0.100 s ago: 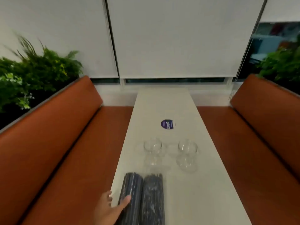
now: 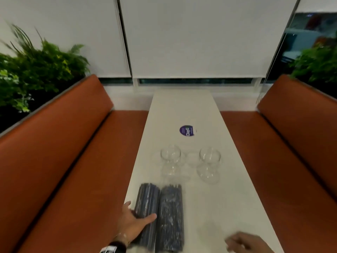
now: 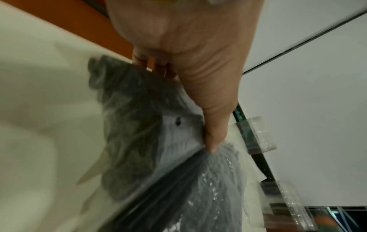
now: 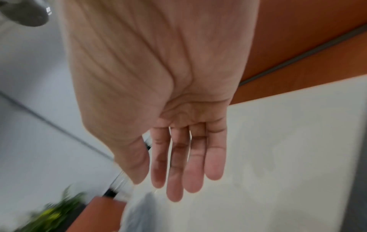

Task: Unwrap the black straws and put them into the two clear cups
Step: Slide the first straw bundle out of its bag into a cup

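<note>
Likely the left hand (image 2: 131, 220), gripping the left straw pack (image 2: 146, 214) at the tabletop (image 2: 237, 207) edge, drags it off while the right hand (image 2: 244, 242) hangs open-fingered.

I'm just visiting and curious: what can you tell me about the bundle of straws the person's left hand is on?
The left straw bundle is a long pack of black straws sealed in clear, crinkly plastic wrap. It lies flat on the white table, near its left edge, lengthwise toward the cups and right beside a second pack. The left hand grips its near end, thumb across the top. It looks unopened.
</note>
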Action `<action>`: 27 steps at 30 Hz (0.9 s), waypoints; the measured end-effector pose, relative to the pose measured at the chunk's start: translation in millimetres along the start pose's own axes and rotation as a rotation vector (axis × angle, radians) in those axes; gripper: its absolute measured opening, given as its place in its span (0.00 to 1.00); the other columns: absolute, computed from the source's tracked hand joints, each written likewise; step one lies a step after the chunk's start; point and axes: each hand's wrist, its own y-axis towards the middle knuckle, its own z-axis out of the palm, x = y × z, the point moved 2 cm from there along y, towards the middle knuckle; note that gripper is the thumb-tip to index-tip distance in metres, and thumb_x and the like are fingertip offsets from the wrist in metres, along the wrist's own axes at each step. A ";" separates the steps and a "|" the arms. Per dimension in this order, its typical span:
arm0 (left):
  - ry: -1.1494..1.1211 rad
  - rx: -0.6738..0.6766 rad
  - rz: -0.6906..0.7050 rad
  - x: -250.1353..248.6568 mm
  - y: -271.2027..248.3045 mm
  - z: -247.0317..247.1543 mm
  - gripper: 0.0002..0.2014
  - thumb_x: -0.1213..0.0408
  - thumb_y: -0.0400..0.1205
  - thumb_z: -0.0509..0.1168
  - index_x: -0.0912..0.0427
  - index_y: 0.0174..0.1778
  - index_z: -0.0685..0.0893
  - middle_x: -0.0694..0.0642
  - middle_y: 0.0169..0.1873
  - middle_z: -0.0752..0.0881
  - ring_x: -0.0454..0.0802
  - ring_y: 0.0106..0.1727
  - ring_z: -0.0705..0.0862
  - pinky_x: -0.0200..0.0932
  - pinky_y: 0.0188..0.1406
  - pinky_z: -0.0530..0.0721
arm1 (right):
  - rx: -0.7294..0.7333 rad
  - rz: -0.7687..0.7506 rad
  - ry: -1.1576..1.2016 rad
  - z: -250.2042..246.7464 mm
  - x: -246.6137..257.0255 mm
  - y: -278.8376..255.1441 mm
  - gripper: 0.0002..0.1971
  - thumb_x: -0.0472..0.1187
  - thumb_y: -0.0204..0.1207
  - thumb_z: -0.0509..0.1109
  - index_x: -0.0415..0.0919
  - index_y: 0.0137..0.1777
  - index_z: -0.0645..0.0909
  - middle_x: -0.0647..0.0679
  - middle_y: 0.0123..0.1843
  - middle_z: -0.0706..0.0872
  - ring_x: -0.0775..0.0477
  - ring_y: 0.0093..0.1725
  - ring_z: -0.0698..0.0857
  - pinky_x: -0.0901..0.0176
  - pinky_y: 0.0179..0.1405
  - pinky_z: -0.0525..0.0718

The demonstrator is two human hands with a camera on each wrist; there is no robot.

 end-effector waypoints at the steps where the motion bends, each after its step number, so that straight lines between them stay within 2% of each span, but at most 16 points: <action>1: -0.008 0.008 0.005 2.1 5.2 6.9 0.67 0.42 0.59 0.91 0.54 0.89 0.61 0.61 0.80 0.79 0.62 0.76 0.81 0.57 0.77 0.79 | 0.103 0.005 0.036 13.5 20.6 3.4 0.11 0.41 0.80 0.82 0.52 0.35 0.94 0.48 0.39 0.96 0.54 0.33 0.90 0.72 0.37 0.81; 3: 0.007 0.012 -0.004 7.5 5.4 16.3 0.58 0.46 0.62 0.90 0.58 0.84 0.68 0.59 0.71 0.85 0.60 0.68 0.86 0.54 0.71 0.85 | 0.191 -0.050 0.020 38.9 56.2 17.9 0.07 0.42 0.82 0.80 0.51 0.42 0.95 0.47 0.44 0.97 0.59 0.35 0.90 0.71 0.40 0.85; 5: -0.008 0.003 0.012 13.4 5.2 17.5 0.41 0.50 0.62 0.88 0.59 0.69 0.81 0.54 0.55 0.91 0.54 0.53 0.90 0.53 0.60 0.91 | 0.232 -0.096 0.022 60.2 82.1 34.3 0.05 0.47 0.84 0.77 0.49 0.52 0.94 0.52 0.50 0.96 0.68 0.41 0.90 0.70 0.49 0.87; 6: -0.035 -0.012 0.030 13.0 1.3 14.6 0.35 0.52 0.61 0.88 0.57 0.61 0.84 0.54 0.50 0.92 0.53 0.48 0.90 0.55 0.56 0.93 | 0.259 -0.112 0.020 65.5 99.2 38.4 0.09 0.51 0.84 0.76 0.50 0.58 0.93 0.57 0.54 0.95 0.70 0.47 0.90 0.69 0.55 0.87; 8: -0.099 -0.020 0.106 13.8 -8.6 9.7 0.29 0.57 0.58 0.90 0.53 0.53 0.86 0.54 0.45 0.94 0.53 0.45 0.92 0.59 0.51 0.95 | 0.321 -0.138 0.017 79.1 126.9 43.5 0.22 0.64 0.83 0.72 0.53 0.70 0.86 0.62 0.65 0.90 0.67 0.60 0.88 0.63 0.65 0.85; 9: -0.125 -0.014 0.158 13.9 -15.5 7.3 0.29 0.59 0.58 0.91 0.50 0.52 0.86 0.52 0.45 0.94 0.53 0.46 0.93 0.59 0.50 0.95 | 0.342 -0.143 0.016 84.7 140.7 45.6 0.29 0.69 0.81 0.70 0.54 0.75 0.82 0.62 0.69 0.87 0.63 0.65 0.87 0.60 0.70 0.84; 11: -0.152 0.001 0.266 8.9 -34.4 0.4 0.33 0.62 0.57 0.92 0.45 0.54 0.85 0.49 0.47 0.94 0.48 0.49 0.92 0.53 0.47 0.94 | 0.345 -0.139 0.074 89.4 163.7 50.4 0.40 0.77 0.75 0.67 0.53 0.80 0.76 0.60 0.73 0.84 0.56 0.72 0.84 0.53 0.77 0.81; 13: -0.133 0.045 0.372 -0.4 -54.0 -4.8 0.37 0.59 0.54 0.92 0.43 0.57 0.84 0.44 0.47 0.94 0.41 0.49 0.92 0.46 0.45 0.92 | 0.342 -0.128 0.220 87.9 184.0 51.5 0.41 0.79 0.72 0.65 0.51 0.76 0.80 0.58 0.71 0.87 0.54 0.71 0.85 0.49 0.77 0.83; 14: -0.118 0.074 0.411 -5.9 -62.6 -5.2 0.38 0.55 0.53 0.92 0.43 0.57 0.83 0.41 0.48 0.94 0.39 0.49 0.92 0.44 0.45 0.92 | 0.343 -0.124 0.316 85.0 192.0 51.2 0.38 0.77 0.75 0.65 0.50 0.74 0.84 0.58 0.69 0.90 0.54 0.70 0.87 0.50 0.75 0.84; 17: -0.098 0.152 0.488 -20.3 -77.2 1.9 0.41 0.50 0.53 0.92 0.43 0.61 0.82 0.42 0.51 0.94 0.42 0.52 0.92 0.43 0.48 0.93 | 0.260 -0.141 0.587 67.8 206.7 45.6 0.20 0.58 0.86 0.70 0.45 0.64 0.92 0.49 0.60 0.97 0.48 0.60 0.93 0.62 0.57 0.88; 19: -0.085 0.194 0.515 -30.8 -83.5 11.9 0.41 0.51 0.56 0.93 0.42 0.63 0.81 0.41 0.53 0.93 0.42 0.54 0.91 0.36 0.46 0.92 | 0.106 -0.176 0.704 48.6 207.1 40.0 0.11 0.46 0.84 0.76 0.41 0.56 0.95 0.43 0.53 0.98 0.45 0.50 0.93 0.61 0.44 0.90; 20: -0.086 0.214 0.534 -36.2 -86.7 18.1 0.41 0.52 0.57 0.93 0.41 0.64 0.80 0.38 0.53 0.92 0.41 0.54 0.91 0.33 0.45 0.91 | 0.030 -0.205 0.717 37.6 204.8 36.8 0.08 0.44 0.83 0.77 0.42 0.52 0.96 0.44 0.50 0.98 0.45 0.47 0.92 0.59 0.41 0.91; 22: -0.103 0.259 0.578 -46.9 -92.2 34.2 0.41 0.54 0.58 0.94 0.39 0.65 0.80 0.30 0.54 0.91 0.34 0.54 0.90 0.29 0.46 0.89 | -0.074 -0.280 0.700 15.1 199.7 28.4 0.07 0.45 0.80 0.77 0.47 0.47 0.97 0.46 0.51 0.98 0.42 0.47 0.93 0.55 0.45 0.92; 23: -0.107 0.281 0.592 -53.3 -95.0 43.2 0.41 0.55 0.58 0.94 0.37 0.64 0.81 0.29 0.54 0.91 0.31 0.54 0.90 0.29 0.47 0.89 | -0.107 -0.312 0.689 3.5 196.8 23.2 0.08 0.46 0.79 0.76 0.46 0.48 0.96 0.45 0.53 0.98 0.41 0.49 0.94 0.57 0.47 0.93; 25: -0.115 0.337 0.585 -65.0 -98.8 62.9 0.38 0.57 0.59 0.94 0.39 0.62 0.82 0.35 0.52 0.93 0.30 0.52 0.90 0.33 0.48 0.91 | -0.183 -0.363 0.674 -19.2 188.1 12.2 0.12 0.45 0.78 0.76 0.39 0.53 0.96 0.47 0.53 0.98 0.46 0.52 0.95 0.60 0.48 0.92; 27: -0.113 0.369 0.583 -74.8 -99.5 84.6 0.36 0.58 0.59 0.94 0.41 0.59 0.83 0.41 0.52 0.94 0.34 0.51 0.92 0.40 0.50 0.94 | -0.293 -0.427 0.609 -41.2 179.1 1.3 0.09 0.43 0.80 0.76 0.40 0.54 0.95 0.49 0.52 0.98 0.52 0.54 0.95 0.61 0.52 0.91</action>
